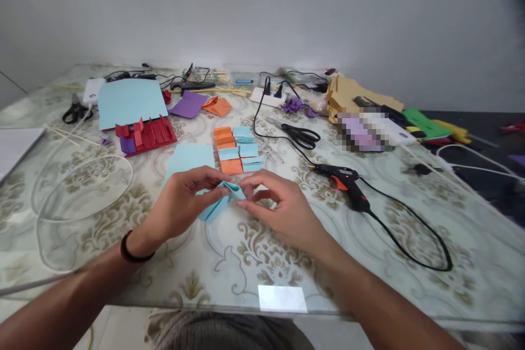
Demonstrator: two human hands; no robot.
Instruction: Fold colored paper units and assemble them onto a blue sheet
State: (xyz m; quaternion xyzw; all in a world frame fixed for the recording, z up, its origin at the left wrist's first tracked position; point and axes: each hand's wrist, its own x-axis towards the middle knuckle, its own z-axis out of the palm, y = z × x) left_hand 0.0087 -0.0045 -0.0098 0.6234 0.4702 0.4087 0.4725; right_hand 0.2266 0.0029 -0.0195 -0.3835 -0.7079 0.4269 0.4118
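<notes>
Between my two hands is a small folded piece of light blue paper (233, 188). My left hand (191, 194) pinches its left side with thumb and fingers. Thumb and fingertips of my right hand (276, 199) close on its right edge. Just under it shows another creased light blue piece (213, 212), though I cannot tell whether the two are joined. A flat light blue sheet (191, 158) lies behind my left hand, partly hidden by it. Beyond my fingertips are folded orange strips (230, 166) alongside folded light blue strips (249, 150).
Right of my hands lie a black glue gun (348, 185) with its looping cord and black scissors (301, 134). Farther left sit red folded papers (150, 135) and a large blue sheet (133, 101). A white power strip (268, 97) stands at the back; a white cable (39, 229) loops at left.
</notes>
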